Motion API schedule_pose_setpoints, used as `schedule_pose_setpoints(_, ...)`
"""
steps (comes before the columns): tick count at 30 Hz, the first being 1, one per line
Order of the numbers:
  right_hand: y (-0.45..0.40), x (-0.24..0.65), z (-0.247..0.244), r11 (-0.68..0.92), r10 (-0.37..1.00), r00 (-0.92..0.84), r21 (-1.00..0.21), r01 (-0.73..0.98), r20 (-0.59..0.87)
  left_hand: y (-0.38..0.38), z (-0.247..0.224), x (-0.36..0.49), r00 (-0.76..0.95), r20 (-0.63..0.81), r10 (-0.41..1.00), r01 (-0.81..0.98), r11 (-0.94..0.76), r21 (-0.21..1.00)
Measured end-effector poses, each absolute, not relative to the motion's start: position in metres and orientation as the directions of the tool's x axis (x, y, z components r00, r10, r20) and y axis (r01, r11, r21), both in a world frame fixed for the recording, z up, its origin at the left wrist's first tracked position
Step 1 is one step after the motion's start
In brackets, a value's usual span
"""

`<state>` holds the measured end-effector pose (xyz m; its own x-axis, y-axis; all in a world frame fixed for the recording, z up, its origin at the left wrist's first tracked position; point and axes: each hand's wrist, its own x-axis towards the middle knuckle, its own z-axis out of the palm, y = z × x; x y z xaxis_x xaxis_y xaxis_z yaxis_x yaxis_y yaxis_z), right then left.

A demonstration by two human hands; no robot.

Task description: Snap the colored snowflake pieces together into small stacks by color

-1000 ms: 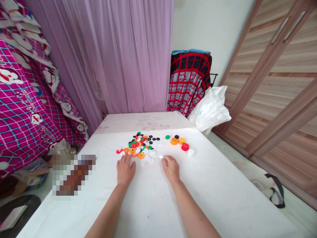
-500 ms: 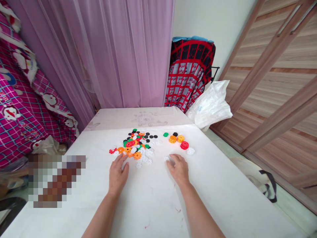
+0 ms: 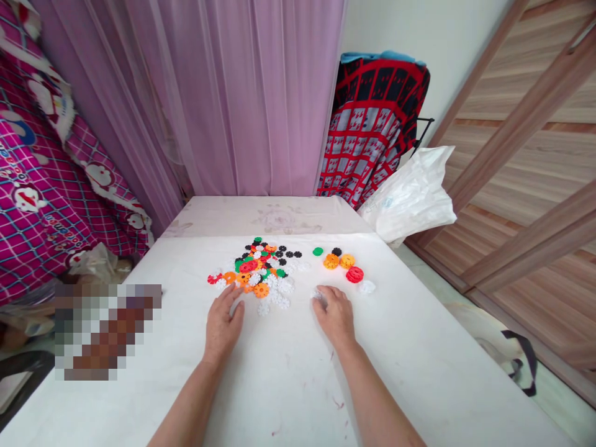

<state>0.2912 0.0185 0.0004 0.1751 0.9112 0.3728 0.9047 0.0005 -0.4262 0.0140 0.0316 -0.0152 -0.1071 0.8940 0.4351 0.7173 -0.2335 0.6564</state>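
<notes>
Nearest you, your left hand (image 3: 222, 326) rests on the white surface (image 3: 279, 385), its fingers (image 3: 226, 299) spread and released, with the tips just beside the near edge of a heap of plastic snowflake discs (image 3: 261, 273). Your right hand (image 3: 335, 315) sits to the right of the heap, arched, its fingers (image 3: 326, 297) curled over a white disc (image 3: 317, 295) that shows at their tips; whether they grip it or only touch it cannot be told from this view. The heap lies between your 2 hands and a little ahead of them, a mix of white, orange, red, green and black pieces, with loose white discs spread along its near side. Ahead of your right hand lies a separate group of 6 pieces (image 3: 339, 264): 1 green, 1 black, 2 orange, 1 red and 1 white. A pixelated patch (image 3: 107, 329) hides something at the surface's left edge. Farther on stand a white plastic bag (image 3: 410, 195), a red-and-black blanket (image 3: 372, 124) and a lilac curtain (image 3: 246, 93), with magenta cartoon bedding (image 3: 41, 186) to the left and wood-grain wardrobe doors (image 3: 526, 155) to the right.
</notes>
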Motion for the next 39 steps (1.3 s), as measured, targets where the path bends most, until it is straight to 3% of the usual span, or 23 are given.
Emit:
schedule_pose_setpoints(3,0.013,0.275,0.002,0.123,0.897,0.085,-0.430,0.895,0.433,0.031,-0.014,0.014,-0.091,0.436,0.895,0.723,-0.242,0.647)
schedule_pose_setpoints(6,0.008,0.249,0.005,0.205,0.914,-0.023,-0.412,0.888,0.405,0.031,-0.014,0.015,-0.085,0.437,0.895,0.722,-0.247,0.647)
schedule_pose_setpoints(15,0.018,0.222,0.016,0.061,0.981,0.005,-0.331,0.942,0.195,0.030,-0.013,0.017,-0.099,0.439,0.893,0.719,-0.241,0.652)
schedule_pose_setpoints(20,0.016,0.221,0.011,0.077,0.976,0.002,-0.358,0.931,0.217,0.030,-0.014,0.016,-0.090,0.440,0.894,0.723,-0.245,0.646)
schedule_pose_setpoints(25,0.015,0.242,0.001,0.125,0.954,0.036,-0.506,0.853,0.297,0.030,-0.015,0.015,-0.094,0.436,0.895,0.714,-0.245,0.656)
schedule_pose_setpoints(30,0.024,0.292,-0.005,-0.021,0.903,0.282,-0.621,0.784,0.325,0.030,-0.016,0.015,-0.097,0.428,0.899,0.713,-0.237,0.659)
schedule_pose_setpoints(33,0.028,0.306,-0.008,-0.079,0.889,0.338,-0.625,0.777,0.307,0.030,-0.015,0.015,-0.092,0.428,0.899,0.716,-0.239,0.655)
schedule_pose_setpoints(39,0.028,0.301,-0.007,-0.062,0.922,0.261,-0.557,0.828,0.286,0.030,-0.012,0.016,-0.083,0.432,0.898,0.712,-0.250,0.656)
